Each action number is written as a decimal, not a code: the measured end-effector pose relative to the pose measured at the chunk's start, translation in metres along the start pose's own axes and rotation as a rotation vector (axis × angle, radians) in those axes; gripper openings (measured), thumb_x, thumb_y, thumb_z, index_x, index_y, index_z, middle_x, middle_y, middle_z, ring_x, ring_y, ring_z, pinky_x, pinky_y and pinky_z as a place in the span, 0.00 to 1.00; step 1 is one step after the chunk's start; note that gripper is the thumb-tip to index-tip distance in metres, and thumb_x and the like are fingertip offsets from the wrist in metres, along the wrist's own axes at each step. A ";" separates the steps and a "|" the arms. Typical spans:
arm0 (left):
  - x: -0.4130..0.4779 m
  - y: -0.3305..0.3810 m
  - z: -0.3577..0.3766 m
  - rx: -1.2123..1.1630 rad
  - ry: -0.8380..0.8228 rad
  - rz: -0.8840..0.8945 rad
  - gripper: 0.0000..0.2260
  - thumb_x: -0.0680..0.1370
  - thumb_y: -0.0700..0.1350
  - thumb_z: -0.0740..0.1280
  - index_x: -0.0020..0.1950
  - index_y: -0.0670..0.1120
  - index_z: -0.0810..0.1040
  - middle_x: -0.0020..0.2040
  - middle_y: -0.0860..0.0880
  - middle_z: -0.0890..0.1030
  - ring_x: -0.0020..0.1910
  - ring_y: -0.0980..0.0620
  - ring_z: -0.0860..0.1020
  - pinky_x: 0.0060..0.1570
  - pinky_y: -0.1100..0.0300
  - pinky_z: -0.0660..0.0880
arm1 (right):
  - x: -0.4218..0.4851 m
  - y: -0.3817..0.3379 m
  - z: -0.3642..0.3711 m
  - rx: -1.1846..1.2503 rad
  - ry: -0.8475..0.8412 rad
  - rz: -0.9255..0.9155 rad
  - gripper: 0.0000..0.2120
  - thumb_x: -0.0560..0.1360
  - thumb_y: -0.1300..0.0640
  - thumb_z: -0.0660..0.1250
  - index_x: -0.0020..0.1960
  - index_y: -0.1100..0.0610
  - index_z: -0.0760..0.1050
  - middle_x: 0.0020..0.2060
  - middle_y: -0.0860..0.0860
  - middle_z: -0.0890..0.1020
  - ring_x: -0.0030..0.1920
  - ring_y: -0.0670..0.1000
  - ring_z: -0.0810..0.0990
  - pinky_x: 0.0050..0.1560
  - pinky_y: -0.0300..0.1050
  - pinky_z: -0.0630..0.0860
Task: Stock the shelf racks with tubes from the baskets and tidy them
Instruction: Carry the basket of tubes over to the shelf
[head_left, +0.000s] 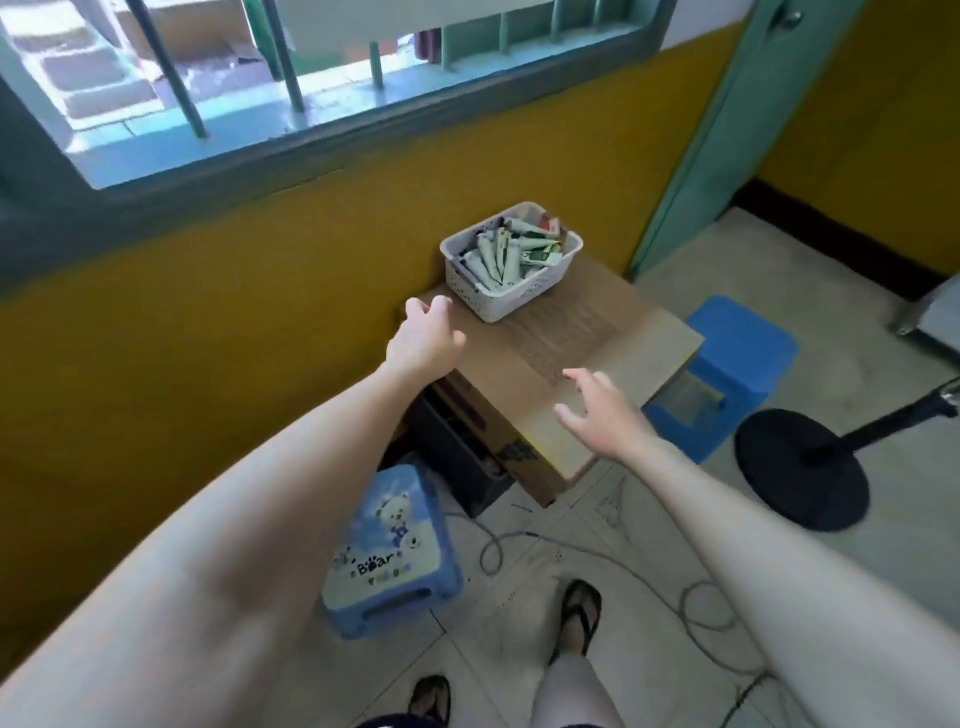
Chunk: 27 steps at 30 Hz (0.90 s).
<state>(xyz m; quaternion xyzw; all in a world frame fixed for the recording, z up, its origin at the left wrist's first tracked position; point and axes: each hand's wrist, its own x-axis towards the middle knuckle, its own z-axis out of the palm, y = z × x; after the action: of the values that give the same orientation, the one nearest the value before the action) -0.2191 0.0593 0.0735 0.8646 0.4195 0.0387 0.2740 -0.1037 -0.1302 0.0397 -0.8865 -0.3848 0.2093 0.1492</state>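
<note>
A white perforated basket (540, 291) full of pale green tubes (493, 260) stands at the far end of a cardboard box (623, 332), close to the yellow wall. My left hand (423, 338) hovers over the box's left far corner, just left of the basket, fingers loosely curled and holding nothing. Over the near part of the box top my right hand (597, 410) has its fingers spread and is empty. No shelf rack is in view.
A blue stool with a bear print (389, 551) stands on the floor near left of the box. Another blue stool (727, 364) sits to its right. A black fan base (800, 467) and loose cables (597, 551) lie on the tiled floor. My sandalled feet are below.
</note>
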 end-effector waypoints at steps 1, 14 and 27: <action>0.014 0.002 0.007 -0.015 -0.004 -0.023 0.21 0.79 0.48 0.57 0.72 0.47 0.59 0.67 0.43 0.62 0.52 0.45 0.76 0.46 0.55 0.73 | 0.021 0.005 -0.004 0.007 -0.001 -0.015 0.25 0.78 0.48 0.58 0.72 0.52 0.58 0.67 0.53 0.65 0.56 0.54 0.74 0.51 0.50 0.74; 0.215 0.042 0.098 -0.368 0.146 -0.425 0.21 0.78 0.48 0.61 0.71 0.49 0.62 0.66 0.41 0.67 0.65 0.42 0.67 0.60 0.52 0.66 | 0.349 0.073 -0.081 -0.096 0.016 -0.249 0.25 0.77 0.51 0.61 0.70 0.58 0.62 0.67 0.60 0.64 0.66 0.60 0.64 0.62 0.53 0.66; 0.278 0.046 0.117 -0.656 0.397 -0.726 0.21 0.78 0.39 0.60 0.70 0.45 0.62 0.60 0.45 0.74 0.56 0.47 0.73 0.49 0.57 0.69 | 0.465 0.089 -0.064 0.517 -0.218 -0.140 0.23 0.77 0.51 0.63 0.69 0.57 0.64 0.66 0.54 0.72 0.64 0.53 0.71 0.56 0.42 0.68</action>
<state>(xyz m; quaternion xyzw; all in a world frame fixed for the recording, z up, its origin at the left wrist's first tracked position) 0.0272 0.1923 -0.0482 0.5086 0.7014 0.2334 0.4413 0.2693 0.1509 -0.0618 -0.7624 -0.3929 0.3838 0.3421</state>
